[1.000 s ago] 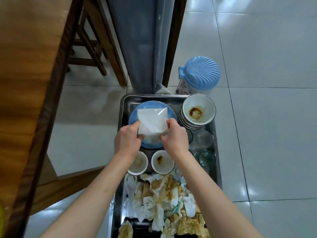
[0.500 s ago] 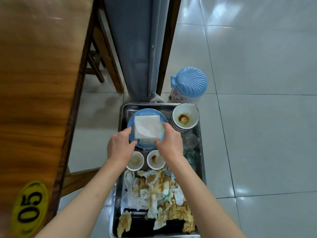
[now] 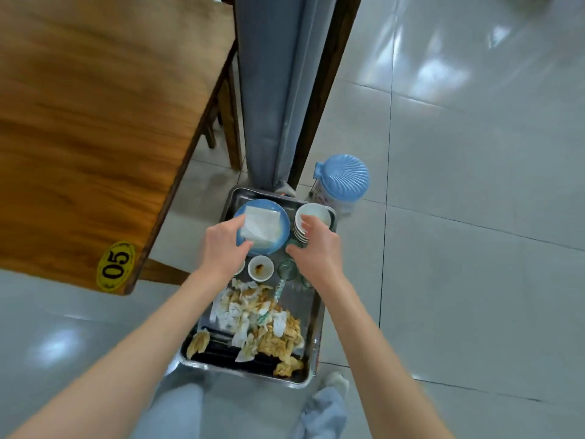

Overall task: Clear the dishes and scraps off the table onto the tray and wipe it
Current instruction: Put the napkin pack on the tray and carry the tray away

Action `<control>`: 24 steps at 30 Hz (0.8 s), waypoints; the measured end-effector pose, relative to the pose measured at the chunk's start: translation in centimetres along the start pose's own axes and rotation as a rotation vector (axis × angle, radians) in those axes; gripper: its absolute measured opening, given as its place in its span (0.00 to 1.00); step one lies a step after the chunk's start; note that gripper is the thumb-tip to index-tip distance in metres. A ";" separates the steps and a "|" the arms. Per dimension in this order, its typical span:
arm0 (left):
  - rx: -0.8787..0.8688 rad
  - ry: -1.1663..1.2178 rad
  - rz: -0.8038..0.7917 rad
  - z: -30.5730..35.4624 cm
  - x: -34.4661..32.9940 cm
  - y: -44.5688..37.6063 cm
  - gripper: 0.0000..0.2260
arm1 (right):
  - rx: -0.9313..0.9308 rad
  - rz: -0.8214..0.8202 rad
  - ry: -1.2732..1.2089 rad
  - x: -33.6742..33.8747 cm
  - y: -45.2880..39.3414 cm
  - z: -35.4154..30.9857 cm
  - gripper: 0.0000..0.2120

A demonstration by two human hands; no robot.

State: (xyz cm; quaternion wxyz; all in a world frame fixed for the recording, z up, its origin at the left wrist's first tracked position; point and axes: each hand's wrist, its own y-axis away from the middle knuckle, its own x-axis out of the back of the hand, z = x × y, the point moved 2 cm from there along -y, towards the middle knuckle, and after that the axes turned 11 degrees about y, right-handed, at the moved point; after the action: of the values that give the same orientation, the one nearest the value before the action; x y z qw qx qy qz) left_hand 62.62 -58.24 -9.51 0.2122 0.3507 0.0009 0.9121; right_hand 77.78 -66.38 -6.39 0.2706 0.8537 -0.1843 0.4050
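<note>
Fingers first: your left hand (image 3: 226, 248) pinches the near left corner of the white cloth (image 3: 262, 224) between thumb and fingers, while your right hand (image 3: 318, 245) hangs loose and spread above the stack of bowls (image 3: 311, 218), holding nothing.

Largest thing in view is the desk (image 3: 95, 122) at far left, its wooden top showing a yellow sticker (image 3: 115, 266) marked 05 at the near corner. Next comes the metal tray (image 3: 311, 369) on the floor just right of the desk, and it carries everything else. A heap of soiled napkins and scraps (image 3: 256, 321) fills its near half. On the far half sits the blue plate (image 3: 283, 226), with the folded cloth lying on it. The bowls stand just right of the plate, a small sauce dish (image 3: 261, 267) lies near it, and a clear glass (image 3: 287, 269) sits beside that dish.

Judging by its folds, the cloth is light and limp, so it will sag and may drag across the plate. Take it by the corner you have and lift straight up, clear of the fragile bowls. With the tray loaded, wiping the desk looks like what remains.
</note>
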 end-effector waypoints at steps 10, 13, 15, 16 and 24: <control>0.253 0.059 0.379 4.1 -2.9 8.8 0.26 | 0.331 -0.300 0.294 4.9 0.6 6.2 0.33; 0.346 0.068 0.431 4.3 -3.7 11.2 0.25 | 0.386 -0.383 0.305 4.3 0.4 6.0 0.33; 0.399 0.101 0.477 3.8 -4.1 12.6 0.26 | 0.417 -0.427 0.311 3.2 0.4 5.5 0.33; 0.417 0.114 0.496 3.5 -4.3 13.3 0.26 | 0.431 -0.452 0.323 2.7 0.4 5.2 0.33; 0.562 0.212 0.508 2.6 -5.1 15.1 0.25 | 0.466 -0.553 0.389 0.3 -1.2 2.1 0.32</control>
State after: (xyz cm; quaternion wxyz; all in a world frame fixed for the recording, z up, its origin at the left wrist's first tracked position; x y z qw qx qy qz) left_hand 61.82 -74.31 -8.54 -0.1258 0.2881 0.1859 0.9309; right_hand 79.87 -66.75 -7.63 0.1982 0.8170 0.2033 0.5018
